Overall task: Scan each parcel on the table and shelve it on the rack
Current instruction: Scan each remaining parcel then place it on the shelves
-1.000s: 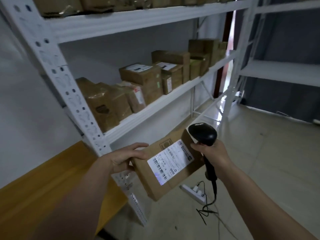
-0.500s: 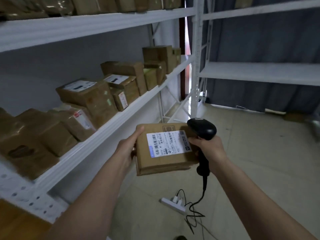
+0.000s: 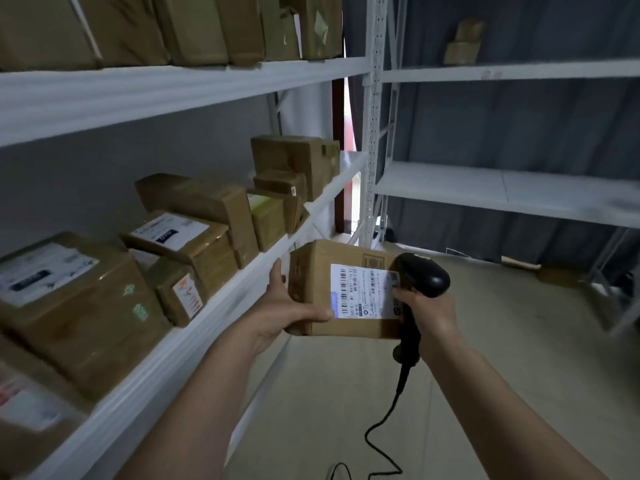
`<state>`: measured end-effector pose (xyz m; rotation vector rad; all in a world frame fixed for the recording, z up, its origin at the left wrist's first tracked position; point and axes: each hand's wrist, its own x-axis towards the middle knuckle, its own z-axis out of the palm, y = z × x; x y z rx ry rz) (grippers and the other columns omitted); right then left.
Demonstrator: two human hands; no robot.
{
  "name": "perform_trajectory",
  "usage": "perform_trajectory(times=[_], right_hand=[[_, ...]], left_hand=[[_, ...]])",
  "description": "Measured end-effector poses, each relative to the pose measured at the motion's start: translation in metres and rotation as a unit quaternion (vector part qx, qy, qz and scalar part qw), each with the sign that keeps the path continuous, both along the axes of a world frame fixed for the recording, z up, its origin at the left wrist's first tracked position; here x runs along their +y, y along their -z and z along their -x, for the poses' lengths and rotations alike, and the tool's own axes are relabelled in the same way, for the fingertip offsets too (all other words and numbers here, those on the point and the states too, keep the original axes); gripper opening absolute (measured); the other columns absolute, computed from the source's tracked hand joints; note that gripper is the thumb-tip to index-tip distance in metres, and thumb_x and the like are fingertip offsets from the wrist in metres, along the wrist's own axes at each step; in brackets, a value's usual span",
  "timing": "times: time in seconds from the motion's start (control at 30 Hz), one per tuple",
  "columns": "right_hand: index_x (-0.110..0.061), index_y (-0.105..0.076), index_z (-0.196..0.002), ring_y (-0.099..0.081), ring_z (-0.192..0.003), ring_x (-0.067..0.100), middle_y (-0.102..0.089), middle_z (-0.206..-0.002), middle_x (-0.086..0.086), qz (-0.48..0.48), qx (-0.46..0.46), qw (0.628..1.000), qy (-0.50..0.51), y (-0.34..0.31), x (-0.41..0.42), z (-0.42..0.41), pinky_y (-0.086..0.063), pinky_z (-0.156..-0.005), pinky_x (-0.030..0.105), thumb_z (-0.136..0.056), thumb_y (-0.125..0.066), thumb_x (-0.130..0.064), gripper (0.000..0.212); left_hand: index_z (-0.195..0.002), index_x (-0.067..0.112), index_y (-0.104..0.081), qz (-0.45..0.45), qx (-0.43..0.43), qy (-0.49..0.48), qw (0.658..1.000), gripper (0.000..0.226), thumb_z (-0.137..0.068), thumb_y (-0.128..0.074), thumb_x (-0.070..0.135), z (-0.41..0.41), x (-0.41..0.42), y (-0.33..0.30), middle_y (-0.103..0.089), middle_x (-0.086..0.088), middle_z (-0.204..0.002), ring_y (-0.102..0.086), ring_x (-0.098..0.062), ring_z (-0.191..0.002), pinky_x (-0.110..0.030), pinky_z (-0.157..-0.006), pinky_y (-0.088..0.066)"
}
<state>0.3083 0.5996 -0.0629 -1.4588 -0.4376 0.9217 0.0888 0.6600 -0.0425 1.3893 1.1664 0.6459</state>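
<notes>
I hold a brown cardboard parcel [image 3: 313, 289] with a white barcode label on top, in front of the white rack's middle shelf [image 3: 221, 306]. My left hand [image 3: 284, 306] grips its left end, thumb across the near top edge. My right hand [image 3: 427, 313] grips the handle of a black corded barcode scanner [image 3: 424, 277], and its fingertips touch the parcel's right end. The scanner's head sits over the label's right edge.
Several taped cardboard parcels fill the middle shelf [image 3: 194, 237] and the top shelf [image 3: 194, 26] on the left. A second rack [image 3: 502, 192] at the right stands nearly bare, with small boxes [image 3: 462, 41] up high. The scanner cable [image 3: 377, 438] trails down to the pale floor.
My view has swung right along the rack and closer to it. The parcel has risen and turned level near the shelf edge; the wooden table and power strip have left the view.
</notes>
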Motion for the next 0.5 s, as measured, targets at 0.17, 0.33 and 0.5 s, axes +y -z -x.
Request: perform_trajectory(times=[0.17, 0.33, 0.5], right_hand=[[-0.020, -0.064, -0.089, -0.066, -0.088, 0.023, -0.071, -0.090, 0.005, -0.010, 0.005, 1.000, 0.015, -0.009, 0.038, -0.018, -0.055, -0.078, 0.043, -0.081, -0.072, -0.007, 0.017], [-0.018, -0.064, -0.091, -0.067, -0.087, 0.023, -0.071, -0.091, 0.006, -0.020, 0.022, 1.000, 0.005, -0.015, 0.079, -0.019, -0.056, -0.082, 0.044, -0.082, -0.069, -0.004, 0.018], [-0.017, -0.063, -0.092, -0.067, -0.084, 0.019, -0.071, -0.090, 0.004, -0.046, 0.049, 0.998, 0.009, -0.012, 0.127, -0.030, -0.053, -0.069, 0.034, -0.084, -0.068, -0.004, 0.016]], left_hand=[[-0.107, 0.021, -0.059, -0.030, -0.017, -0.075, 0.997, 0.072, -0.046, -0.090, 0.043, -0.024, 0.038, -0.002, -0.069, 0.009, -0.104, -0.068, 0.003, -0.072, -0.012, -0.055, -0.049], [-0.139, 0.026, -0.048, -0.077, -0.002, -0.127, 0.989, 0.089, -0.061, -0.079, 0.058, -0.037, 0.069, -0.027, -0.054, 0.010, -0.137, -0.055, -0.010, -0.119, -0.026, -0.093, -0.046], [-0.155, 0.033, -0.015, -0.105, 0.032, -0.107, 0.988, 0.117, -0.062, -0.082, 0.056, -0.057, 0.103, -0.044, -0.024, 0.003, -0.159, -0.029, -0.021, -0.143, -0.040, -0.113, -0.030]])
